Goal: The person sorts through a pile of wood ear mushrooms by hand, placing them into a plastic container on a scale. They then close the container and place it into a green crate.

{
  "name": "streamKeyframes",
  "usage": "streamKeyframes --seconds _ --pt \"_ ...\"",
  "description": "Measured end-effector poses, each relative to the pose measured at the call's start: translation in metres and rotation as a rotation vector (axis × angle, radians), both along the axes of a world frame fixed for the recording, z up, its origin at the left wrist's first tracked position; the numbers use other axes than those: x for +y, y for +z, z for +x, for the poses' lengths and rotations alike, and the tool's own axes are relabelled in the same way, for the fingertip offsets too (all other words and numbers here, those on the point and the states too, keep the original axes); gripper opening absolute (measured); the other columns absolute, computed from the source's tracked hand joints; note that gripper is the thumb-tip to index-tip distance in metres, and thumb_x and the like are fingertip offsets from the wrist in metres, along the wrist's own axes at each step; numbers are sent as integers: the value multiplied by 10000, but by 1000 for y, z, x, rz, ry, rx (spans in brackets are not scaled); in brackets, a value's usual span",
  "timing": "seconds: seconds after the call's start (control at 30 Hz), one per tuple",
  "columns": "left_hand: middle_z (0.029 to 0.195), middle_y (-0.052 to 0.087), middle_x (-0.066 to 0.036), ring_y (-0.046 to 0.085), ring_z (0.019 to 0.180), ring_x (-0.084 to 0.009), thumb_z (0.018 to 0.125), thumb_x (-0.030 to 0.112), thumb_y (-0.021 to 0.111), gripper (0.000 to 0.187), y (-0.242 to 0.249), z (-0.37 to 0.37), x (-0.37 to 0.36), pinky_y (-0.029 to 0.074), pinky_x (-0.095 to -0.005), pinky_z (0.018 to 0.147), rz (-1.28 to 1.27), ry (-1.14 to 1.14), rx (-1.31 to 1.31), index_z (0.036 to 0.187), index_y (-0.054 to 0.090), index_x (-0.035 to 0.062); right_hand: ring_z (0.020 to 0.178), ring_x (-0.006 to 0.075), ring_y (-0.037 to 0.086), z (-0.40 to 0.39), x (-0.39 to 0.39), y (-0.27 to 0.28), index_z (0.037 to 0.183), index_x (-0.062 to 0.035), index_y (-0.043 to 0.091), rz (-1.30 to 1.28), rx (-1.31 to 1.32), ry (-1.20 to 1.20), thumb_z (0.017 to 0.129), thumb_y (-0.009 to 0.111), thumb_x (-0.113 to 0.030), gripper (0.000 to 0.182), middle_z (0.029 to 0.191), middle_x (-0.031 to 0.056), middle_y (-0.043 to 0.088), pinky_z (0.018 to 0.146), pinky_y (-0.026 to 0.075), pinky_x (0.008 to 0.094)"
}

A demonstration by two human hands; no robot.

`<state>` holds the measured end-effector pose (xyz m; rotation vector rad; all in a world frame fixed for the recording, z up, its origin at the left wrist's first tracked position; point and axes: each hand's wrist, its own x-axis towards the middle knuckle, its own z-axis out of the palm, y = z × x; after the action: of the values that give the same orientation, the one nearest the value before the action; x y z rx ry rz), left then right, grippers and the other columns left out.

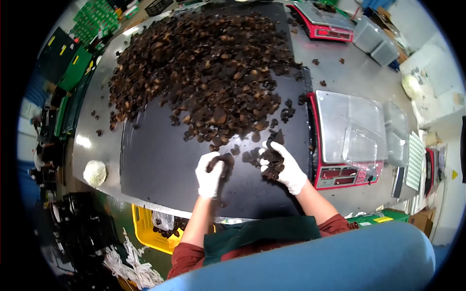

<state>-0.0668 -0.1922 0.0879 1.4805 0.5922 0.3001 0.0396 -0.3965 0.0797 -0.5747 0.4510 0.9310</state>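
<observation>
Fungus pieces (204,68), blackish-brown and curled

Hands (209,175) (290,170): two, left and right. Red scales (332,133) (326,24): two, near right and far right. Dark-brown heap (199,63): one. Black mat (158,157): one. White ball (94,173), left: one. Yellow basket (141,229): one.

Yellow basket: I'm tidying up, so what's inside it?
A translucent bag and dark pieces show; the table and left forearm hide part of the inside.
</observation>
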Motion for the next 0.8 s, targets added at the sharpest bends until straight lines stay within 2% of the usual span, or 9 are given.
streamKeyframes --seconds 0.13,0.2,0.27,0.37,0.5,0.6,0.67,0.73,0.8 --pt "758 623 -99 621 639 -193 881 213 580 204 22 17 -2 518 -297 553 -928 224 -108 943 589 19 760 204 556 -9 -14 20 1080 -75 576 282 91 21 922 596 -283 262 958 109 592 653 481 313" --pt "819 640 -99 640 707 -218 888 250 590 238 -25 9 21 544 -324 609 -1194 192 -61 972 595 28 814 222 595 -11 -36 35 1097 -62 548 173 -104 26 889 631 -226 278 1034 128 602 685 501 322" --pt "884 648 -61 625 800 -199 905 272 572 245 -11 11 8 489 -280 604 -1283 149 -34 985 606 43 782 192 639 -10 -60 89 1117 -41 590 58 -491 -121 873 660 -215 307 977 107 653 659 544 307" --pt "960 669 -57 591 885 -214 880 299 614 321 -34 9 7 469 -293 659 -1433 3 -117 1069 644 41 780 129 601 1 -121 126 1119 -20 585 -763 -891 -439 823 654 -84 310 980 88 647 704 514 267" --pt "1017 661 -60 581 926 -219 883 304 618 271 -39 24 -7 490 -310 692 -1598 -154 -156 1031 658 81 769 181 583 30 -209 125 1016 2 613 -1599 -1295 -194 746 703 -94 301 866 74 602 736 476 292" --pt "990 647 -56 559 895 -207 891 306 614 245 -7 42 -30 465 -293 669 -1549 -164 -55 1035 651 111 881 295 597 39 -235 100 1086 -25 624 -1685 -1307 114 673 795 -169 470 964 106 619 800 483 344" --pt "942 617 -33 530 888 -183 893 316 616 254 -10 53 -40 451 -284 662 -1616 -120 -35 1033 644 106 972 300 589 38 -233 89 1143 -44 618 -1701 -1467 15 656 821 -187 547 1043 116 620 871 471 349" --pt "970 632 -35 528 889 -183 895 305 608 253 -18 65 -49 450 -285 664 -1757 -410 -162 1043 642 102 1118 297 556 30 -228 93 1233 -65 596 -1639 -1432 -96 661 833 -178 629 1181 129 602 992 426 360" --pt "968 647 -45 578 864 -210 905 296 598 251 18 73 -67 470 -304 676 -1590 -354 10 1054 628 97 1124 280 557 23 -230 98 1215 -49 603 -1574 -1414 -336 693 810 -140 569 1197 132 600 994 421 365"
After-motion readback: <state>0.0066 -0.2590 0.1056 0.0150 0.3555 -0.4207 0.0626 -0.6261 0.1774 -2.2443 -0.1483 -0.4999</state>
